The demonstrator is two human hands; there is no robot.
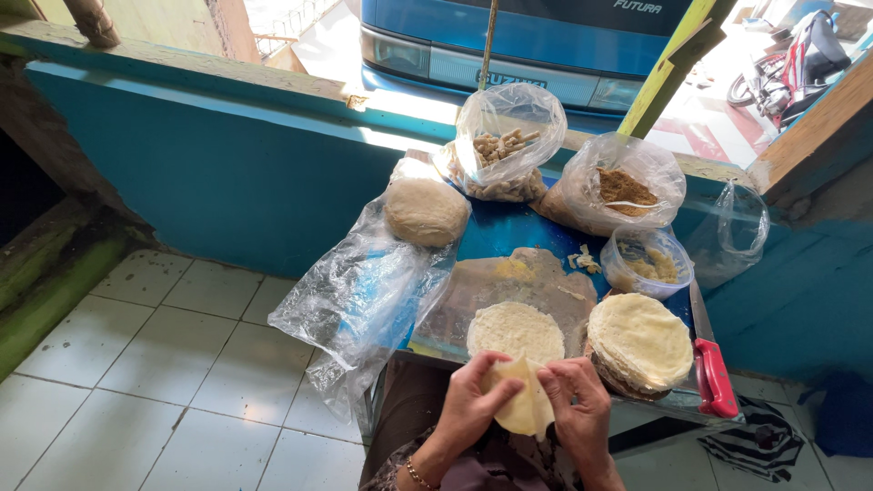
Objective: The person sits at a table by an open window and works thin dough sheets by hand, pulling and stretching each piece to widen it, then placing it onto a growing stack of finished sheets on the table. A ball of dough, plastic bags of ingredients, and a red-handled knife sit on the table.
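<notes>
Left hand (468,400) and right hand (577,409) pinching a folded dough wrapper (523,405) between them over the lap, round wrapper (516,332) flat on the board just beyond, stacked wrappers (641,341) right, red-handled knife (716,377), dough ball (425,211), filling bags behind

Both hands' fingers (506,386) folding thin wrapper (525,411), wrapper stack (640,340), dough ball (425,211)

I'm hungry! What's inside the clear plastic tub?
The clear tub holds pale yellowish crumbly filling. How deep it goes can't be seen; the top layer covers the bottom.
</notes>
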